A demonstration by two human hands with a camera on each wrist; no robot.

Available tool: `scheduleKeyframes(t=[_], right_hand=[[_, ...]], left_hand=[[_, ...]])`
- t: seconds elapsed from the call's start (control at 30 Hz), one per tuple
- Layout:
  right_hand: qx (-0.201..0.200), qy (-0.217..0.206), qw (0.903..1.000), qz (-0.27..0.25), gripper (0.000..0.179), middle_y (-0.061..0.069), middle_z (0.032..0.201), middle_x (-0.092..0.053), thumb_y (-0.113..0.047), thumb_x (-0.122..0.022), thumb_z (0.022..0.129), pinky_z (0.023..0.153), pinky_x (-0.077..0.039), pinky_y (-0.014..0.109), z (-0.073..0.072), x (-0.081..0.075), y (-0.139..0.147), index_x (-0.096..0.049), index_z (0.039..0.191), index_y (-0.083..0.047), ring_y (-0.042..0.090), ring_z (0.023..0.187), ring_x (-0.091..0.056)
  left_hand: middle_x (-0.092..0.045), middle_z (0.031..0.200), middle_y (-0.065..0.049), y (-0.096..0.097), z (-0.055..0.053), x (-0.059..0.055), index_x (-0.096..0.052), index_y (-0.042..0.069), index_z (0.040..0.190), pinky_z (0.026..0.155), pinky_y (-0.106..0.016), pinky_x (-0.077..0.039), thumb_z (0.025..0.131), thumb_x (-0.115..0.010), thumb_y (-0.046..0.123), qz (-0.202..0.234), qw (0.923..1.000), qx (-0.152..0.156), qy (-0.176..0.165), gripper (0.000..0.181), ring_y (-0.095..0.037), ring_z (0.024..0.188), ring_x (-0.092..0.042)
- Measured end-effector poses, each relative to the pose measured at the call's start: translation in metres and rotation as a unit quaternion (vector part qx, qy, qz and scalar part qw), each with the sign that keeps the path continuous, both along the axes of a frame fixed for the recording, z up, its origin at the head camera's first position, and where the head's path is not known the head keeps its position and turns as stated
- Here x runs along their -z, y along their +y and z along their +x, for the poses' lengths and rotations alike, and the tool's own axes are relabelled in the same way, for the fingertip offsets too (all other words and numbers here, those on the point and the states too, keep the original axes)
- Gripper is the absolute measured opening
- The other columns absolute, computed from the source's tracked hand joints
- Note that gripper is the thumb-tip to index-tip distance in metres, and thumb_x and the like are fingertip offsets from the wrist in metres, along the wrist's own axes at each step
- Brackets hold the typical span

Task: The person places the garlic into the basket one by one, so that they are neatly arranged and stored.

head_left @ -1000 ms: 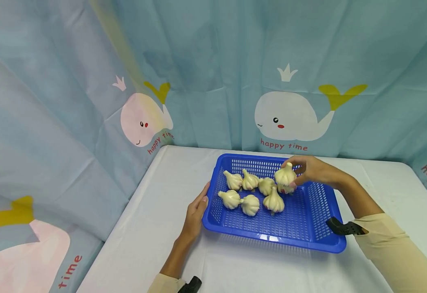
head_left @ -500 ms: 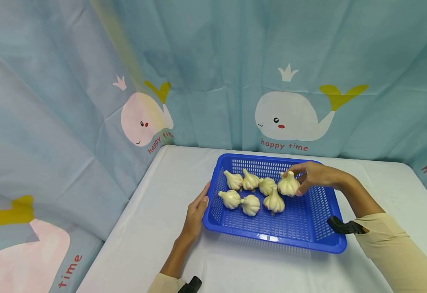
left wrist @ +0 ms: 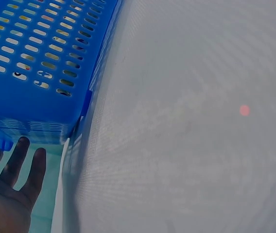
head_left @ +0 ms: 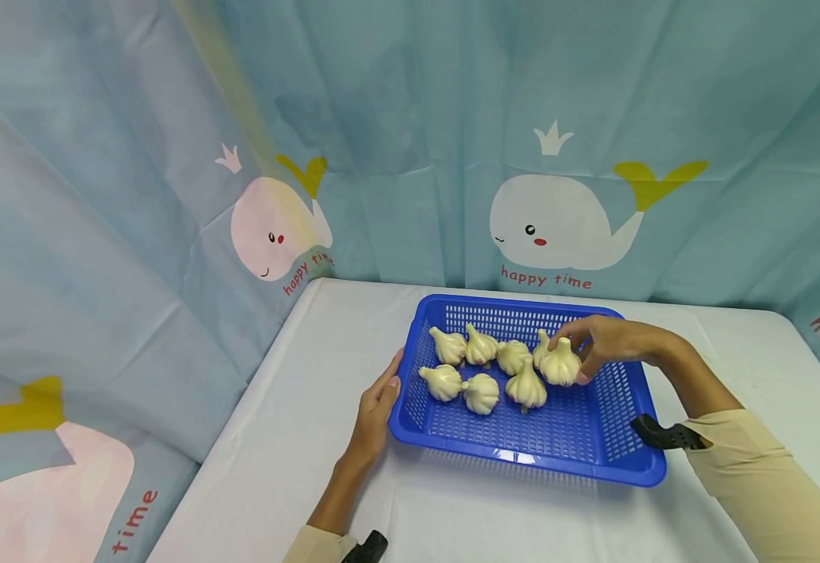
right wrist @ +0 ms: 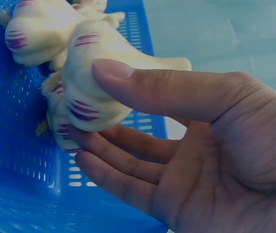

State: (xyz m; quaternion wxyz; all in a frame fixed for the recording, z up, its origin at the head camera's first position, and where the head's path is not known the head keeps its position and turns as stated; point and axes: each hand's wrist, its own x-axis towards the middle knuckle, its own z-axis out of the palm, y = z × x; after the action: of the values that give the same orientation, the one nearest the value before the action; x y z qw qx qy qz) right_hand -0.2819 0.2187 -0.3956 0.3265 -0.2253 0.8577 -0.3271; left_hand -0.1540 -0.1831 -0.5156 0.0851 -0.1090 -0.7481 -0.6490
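A blue plastic basket [head_left: 508, 447] with perforated walls sits tilted on the white table, several garlic bulbs lying inside toward its left and back. Between thumb and fingers, my right hand [head_left: 610, 342] pinches one garlic bulb [head_left: 561, 364], its neck pointing up. In the right wrist view, the held bulb [right wrist: 87, 80] shows purple streaks, and another bulb [right wrist: 58, 119] lies close behind it. My left hand [head_left: 376, 414] rests against the basket's left side. The left wrist view shows its fingers [left wrist: 37, 170] extended, with fingertips right at the basket's rim.
The white-covered table [head_left: 297, 375] extends around the basket. Behind it and at the left hangs a blue curtain [head_left: 395, 227] printed with whales. Inside the basket, a garlic bulb [head_left: 526, 389] lies in front of the back row, left of the right hand.
My right hand has moved the held garlic bulb slightly right and toward me, lower over the basket, uncovering the bulb behind it. The left hand and basket have stayed put.
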Motion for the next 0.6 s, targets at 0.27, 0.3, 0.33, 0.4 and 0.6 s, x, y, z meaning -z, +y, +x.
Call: scheduleKeyframes(t=[0.27,0.3,0.33,0.4,0.6], right_hand=[[-0.026,-0.042,0.9986,0.019,0.062,0.015,0.119,-0.067,-0.001,-0.084,0.078,0.084,-0.066,0.04,0.0026,0.0008,-0.0072,-0.067,0.137,-0.011,0.027,0.099,-0.067],[-0.029,-0.045,0.9984,0.019,0.063,0.015,0.118,-0.067,0.0,-0.084,0.078,0.084,-0.066,0.04,0.0029,0.0012,-0.008,-0.067,0.137,-0.011,0.027,0.098,-0.067],[-0.031,-0.046,0.9983,0.019,0.063,0.015,0.118,-0.067,0.001,-0.085,0.078,0.083,-0.066,0.04,0.003,0.0018,-0.0087,-0.067,0.137,-0.011,0.026,0.098,-0.067],[-0.035,-0.047,0.9981,0.022,0.064,0.015,0.118,-0.068,0.002,-0.085,0.077,0.083,-0.067,0.04,0.0032,0.0029,-0.0097,-0.068,0.138,-0.01,0.026,0.097,-0.068],[-0.044,-0.04,0.9977,0.032,0.064,0.015,0.12,-0.068,0.006,-0.085,0.077,0.083,-0.067,0.04,0.0037,0.0036,-0.0105,-0.067,0.137,-0.009,0.027,0.099,-0.068]], left_hand=[[-0.035,0.172,-0.005,-0.0013,-0.0007,0.0013,-0.037,0.013,0.166,0.126,-0.018,-0.025,0.117,-0.036,0.023,-0.001,0.9999,0.006,0.008,0.05,-0.024,0.16,-0.029],[-0.035,0.172,-0.005,-0.0014,-0.0007,0.0013,-0.037,0.013,0.166,0.126,-0.018,-0.025,0.117,-0.036,0.023,-0.002,0.9999,0.007,0.009,0.05,-0.025,0.16,-0.029],[-0.035,0.172,-0.005,-0.0013,-0.0006,0.0013,-0.037,0.013,0.166,0.127,-0.018,-0.025,0.117,-0.036,0.024,-0.002,1.0,0.006,0.008,0.05,-0.024,0.16,-0.029],[-0.036,0.171,-0.003,-0.0013,-0.0003,0.0014,-0.037,0.014,0.166,0.127,-0.018,-0.025,0.117,-0.036,0.025,-0.001,1.0,0.005,0.004,0.05,-0.022,0.16,-0.029],[-0.036,0.171,-0.003,-0.0009,0.0001,0.0016,-0.038,0.014,0.165,0.126,-0.018,-0.026,0.116,-0.037,0.025,0.002,1.0,0.004,0.006,0.05,-0.021,0.16,-0.029]])
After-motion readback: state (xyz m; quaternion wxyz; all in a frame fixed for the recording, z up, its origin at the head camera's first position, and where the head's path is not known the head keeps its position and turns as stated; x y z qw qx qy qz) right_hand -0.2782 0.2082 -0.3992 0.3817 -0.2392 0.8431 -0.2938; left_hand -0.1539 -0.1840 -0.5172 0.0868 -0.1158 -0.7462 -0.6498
